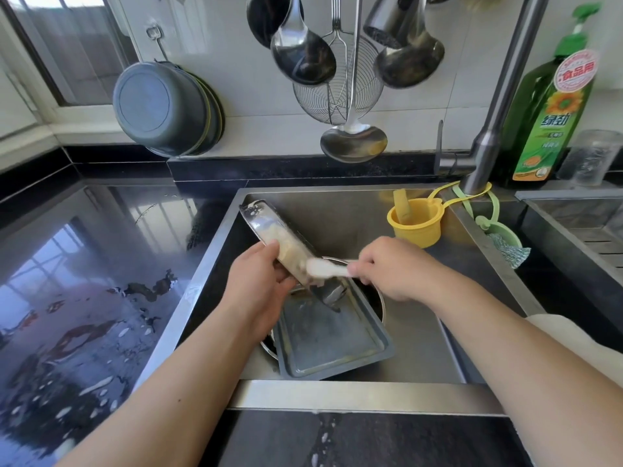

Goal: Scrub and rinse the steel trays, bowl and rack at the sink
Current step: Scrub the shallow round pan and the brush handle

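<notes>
gripping the near end of a steel tray (269, 235), the left hand (259, 284) holds it tilted on edge over the sink (337, 396), its far end pointing toward the back left corner. the right hand (387, 267) is curled round the handle of a white brush (325, 267), whose head is pressed against the soapy face of the tilted tray. under both hands a second, flat steel tray (330, 345) lies in the basin, resting across what looks like a steel bowl (377, 298), though only a curved rim shows, so that is uncertain. a yellow cup (414, 227) hangs at the back right of the sink, with a green holder (502, 234) and scrubber beside it on the divider. the tap (499, 106) rises behind them, next to a green detergent bottle (549, 109). ladles (303, 55) and a wire skimmer (337, 92) hang on the tiled wall, stacked basins (165, 109) to their left. the dark counter (84, 281) on the left is wet.
</notes>
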### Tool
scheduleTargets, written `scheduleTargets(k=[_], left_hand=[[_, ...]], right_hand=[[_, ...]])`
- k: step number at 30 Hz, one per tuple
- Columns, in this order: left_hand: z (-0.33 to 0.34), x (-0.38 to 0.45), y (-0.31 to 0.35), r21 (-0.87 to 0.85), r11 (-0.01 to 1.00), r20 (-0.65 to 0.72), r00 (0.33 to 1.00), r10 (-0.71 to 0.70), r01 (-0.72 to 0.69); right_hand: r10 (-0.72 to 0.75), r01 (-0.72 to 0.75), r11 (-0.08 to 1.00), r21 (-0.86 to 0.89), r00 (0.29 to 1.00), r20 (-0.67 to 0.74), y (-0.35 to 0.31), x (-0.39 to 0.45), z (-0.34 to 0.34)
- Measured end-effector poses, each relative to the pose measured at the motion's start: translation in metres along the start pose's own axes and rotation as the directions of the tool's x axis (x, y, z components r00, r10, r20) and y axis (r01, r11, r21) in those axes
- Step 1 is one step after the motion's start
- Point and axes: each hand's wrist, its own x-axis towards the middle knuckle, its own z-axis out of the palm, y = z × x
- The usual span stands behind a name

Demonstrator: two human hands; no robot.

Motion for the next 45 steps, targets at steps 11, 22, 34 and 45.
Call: scheduleTargets(k=[11,22,34,45], left_hand=[[0.005,-0.009,0.005,0.067,0.994,0.033,0.996,-0.089,0.086],[0.006,-0.008,0.006,0.047,0.999,0.049,0.998,-0.026,0.024],[0.006,-0.007,0.006,0.044,0.999,0.048,0.999,-0.010,0.008],[0.005,-0.007,0.005,0.067,0.998,0.027,1.000,0.011,-0.013]], right_hand=[[-0.084,0.085,0.996,0.011,0.994,-0.069,-0.006,0.003,0.004],[0.009,-0.005,0.994,-0.105,0.999,0.034,-0.001,-0.008,-0.002],[0.004,-0.004,1.000,-0.023,1.000,0.009,-0.006,-0.010,-0.001],[0.020,-0.019,0.999,-0.044,0.999,0.043,-0.005,-0.008,0.003]])
